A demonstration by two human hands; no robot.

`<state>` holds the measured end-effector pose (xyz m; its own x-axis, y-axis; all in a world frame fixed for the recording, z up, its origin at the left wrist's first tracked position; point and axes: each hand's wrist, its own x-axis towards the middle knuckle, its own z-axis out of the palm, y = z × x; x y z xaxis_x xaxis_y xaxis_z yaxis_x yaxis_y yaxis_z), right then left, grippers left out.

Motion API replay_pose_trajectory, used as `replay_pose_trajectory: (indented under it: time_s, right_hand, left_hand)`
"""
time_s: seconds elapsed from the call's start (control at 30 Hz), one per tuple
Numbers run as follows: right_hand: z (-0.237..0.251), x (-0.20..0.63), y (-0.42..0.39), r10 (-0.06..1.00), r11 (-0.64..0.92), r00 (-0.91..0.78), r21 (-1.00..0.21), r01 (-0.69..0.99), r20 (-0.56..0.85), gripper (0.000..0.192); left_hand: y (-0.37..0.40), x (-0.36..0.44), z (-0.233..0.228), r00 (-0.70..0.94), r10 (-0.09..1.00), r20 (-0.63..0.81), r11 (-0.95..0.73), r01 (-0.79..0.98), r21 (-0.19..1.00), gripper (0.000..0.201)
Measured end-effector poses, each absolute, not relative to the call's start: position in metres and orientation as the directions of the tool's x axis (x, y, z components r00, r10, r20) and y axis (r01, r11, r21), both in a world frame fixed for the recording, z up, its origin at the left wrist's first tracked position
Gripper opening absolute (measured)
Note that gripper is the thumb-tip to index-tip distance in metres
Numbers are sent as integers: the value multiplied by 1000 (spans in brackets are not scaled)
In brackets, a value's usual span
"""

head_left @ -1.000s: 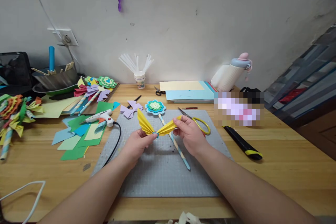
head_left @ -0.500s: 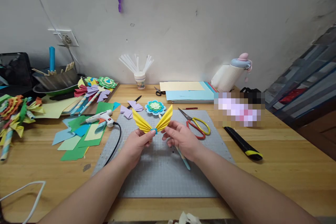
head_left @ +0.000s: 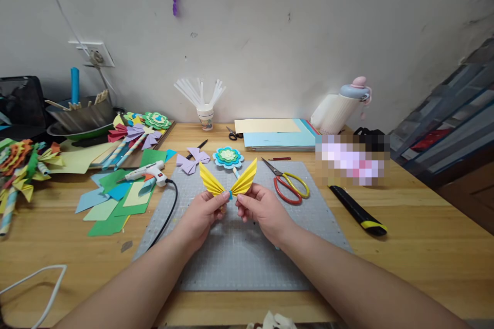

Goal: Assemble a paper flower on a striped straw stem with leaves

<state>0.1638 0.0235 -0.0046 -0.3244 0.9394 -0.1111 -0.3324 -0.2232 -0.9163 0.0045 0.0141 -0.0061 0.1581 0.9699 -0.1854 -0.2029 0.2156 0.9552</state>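
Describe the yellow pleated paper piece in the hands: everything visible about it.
The yellow pleated paper piece looks like thin accordion-folded paper forming two fans that spread up and outward in a V, pinched at the middle by a small blue band. The left hand and right hand hold it by fingertips near the centre, above the grey cutting mat.

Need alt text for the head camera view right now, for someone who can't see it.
Both hands, left hand and right hand, pinch a yellow pleated paper bow at its blue centre above a grey cutting mat. Scissors lie right; a glue gun lies left.
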Motion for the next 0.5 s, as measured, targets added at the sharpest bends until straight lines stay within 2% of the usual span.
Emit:
replay_pose_trajectory:
  time_s: [0.2, 0.5]
  right_hand:
    - [-7, 163, 23, 937, -211, -336, -922, -325, -96, 30]
    - [-2, 164, 23, 961, -171, -260, -945, -278, -97, 32]
  left_hand:
    - [13, 7, -7, 189, 961, -201, 242, -227, 943, 15]
    - [13, 8, -8, 193, 957, -217, 258, -227, 939, 16]
